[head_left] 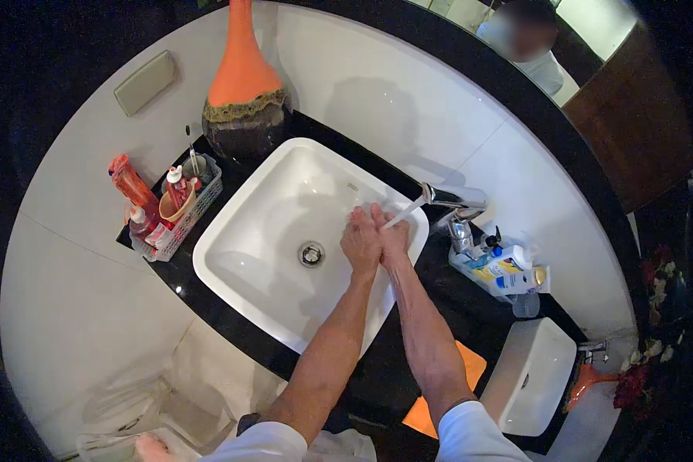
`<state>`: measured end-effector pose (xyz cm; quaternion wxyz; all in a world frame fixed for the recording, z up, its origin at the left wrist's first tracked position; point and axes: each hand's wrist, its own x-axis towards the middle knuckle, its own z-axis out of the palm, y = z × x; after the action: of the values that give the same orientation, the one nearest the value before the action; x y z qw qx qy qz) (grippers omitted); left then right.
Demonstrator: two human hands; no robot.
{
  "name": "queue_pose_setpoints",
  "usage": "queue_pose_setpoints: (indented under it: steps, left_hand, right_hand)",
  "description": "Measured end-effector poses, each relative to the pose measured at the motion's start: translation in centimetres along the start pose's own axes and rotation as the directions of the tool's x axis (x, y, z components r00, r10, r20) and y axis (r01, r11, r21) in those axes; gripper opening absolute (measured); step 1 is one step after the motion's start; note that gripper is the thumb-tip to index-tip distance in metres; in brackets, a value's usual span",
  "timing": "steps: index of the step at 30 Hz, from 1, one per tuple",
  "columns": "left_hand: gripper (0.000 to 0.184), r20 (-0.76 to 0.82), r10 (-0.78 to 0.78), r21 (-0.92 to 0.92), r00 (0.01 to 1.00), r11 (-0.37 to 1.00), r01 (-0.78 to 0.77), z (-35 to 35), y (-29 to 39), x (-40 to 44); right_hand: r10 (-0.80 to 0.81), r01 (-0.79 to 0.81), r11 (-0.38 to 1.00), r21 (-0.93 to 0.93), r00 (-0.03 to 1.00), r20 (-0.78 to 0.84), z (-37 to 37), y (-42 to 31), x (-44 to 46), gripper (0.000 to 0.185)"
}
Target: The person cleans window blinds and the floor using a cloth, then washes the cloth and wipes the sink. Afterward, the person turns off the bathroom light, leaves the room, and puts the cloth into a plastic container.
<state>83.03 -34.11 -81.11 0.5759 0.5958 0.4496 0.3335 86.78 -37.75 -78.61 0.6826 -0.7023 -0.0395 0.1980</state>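
Observation:
Over the right part of the white sink basin [242,223], my left hand [360,243] and my right hand [394,237] lie side by side, touching. Water runs from the chrome faucet [454,198] in a thin stream onto my right hand. Both sets of fingers point away from me and look mostly stretched out; where the hands meet, some fingers and the palms are hidden. No object shows in either hand. A round metal drain [311,254] sits in the basin to the left of my hands.
Left of the sink, a basket [200,204] holds bottles and a toothbrush. An orange-necked vase [242,77] stands behind. On the right are a bottle caddy [500,266], an orange cloth [470,366] and a white toilet tank [527,377]. A mirror [562,46] reflects a person.

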Motion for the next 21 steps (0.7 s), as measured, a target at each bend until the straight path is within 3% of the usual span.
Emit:
queue_pose_setpoints:
  steps: [3,6,9,11,13,16,18,20,21]
  left_hand:
    - [0.063,0.022,-0.072,0.153,0.997,0.986,0.068,-1.1,1.0,0.0]
    - [0.057,0.029,-0.021,0.115,0.999,0.993,0.018,-1.4,0.2,-0.1]
    - [0.050,0.011,0.105,0.193,0.994,0.976,-0.105,-1.4,-0.9,0.0]
    - [0.049,0.048,0.076,0.225,0.996,0.971,-0.085,-1.1,-1.6,0.4]
    - [0.047,0.086,0.048,0.260,0.995,0.963,-0.068,-1.3,-1.6,0.2]
    - [0.045,0.147,0.135,0.152,0.980,0.976,-0.158,-2.0,-1.0,-0.1]
    - [0.049,0.232,0.048,0.408,0.971,0.902,-0.142,-1.4,-1.1,0.4]
    - [0.054,0.148,0.067,0.375,0.987,0.920,-0.119,-0.8,-0.4,-0.4]
    - [0.060,0.065,0.081,0.337,0.995,0.936,-0.098,-0.8,0.1,-0.6]
  right_hand:
    - [0.049,-0.049,0.999,0.011,0.999,0.009,0.0,2.0,1.5,0.032]
    - [0.109,-0.108,0.993,0.050,0.994,-0.028,0.6,2.7,1.6,0.029]
    - [0.051,-0.050,0.996,-0.068,0.999,0.017,-0.3,6.1,3.8,0.018]
    - [0.024,-0.018,0.998,-0.065,0.996,0.081,-1.3,8.3,5.5,0.007]
    - [0.029,-0.019,0.992,-0.124,0.997,0.078,-2.0,10.0,6.9,0.007]
    - [0.063,-0.047,0.963,-0.266,0.997,0.052,-2.4,10.8,7.1,0.010]
    - [0.089,-0.073,0.934,-0.349,0.996,0.030,-1.7,8.0,4.8,0.013]
    - [0.091,-0.078,0.978,0.193,0.994,-0.061,-0.2,2.7,0.6,0.024]
    - [0.091,-0.078,0.977,0.197,0.994,-0.057,0.0,3.0,0.9,0.024]
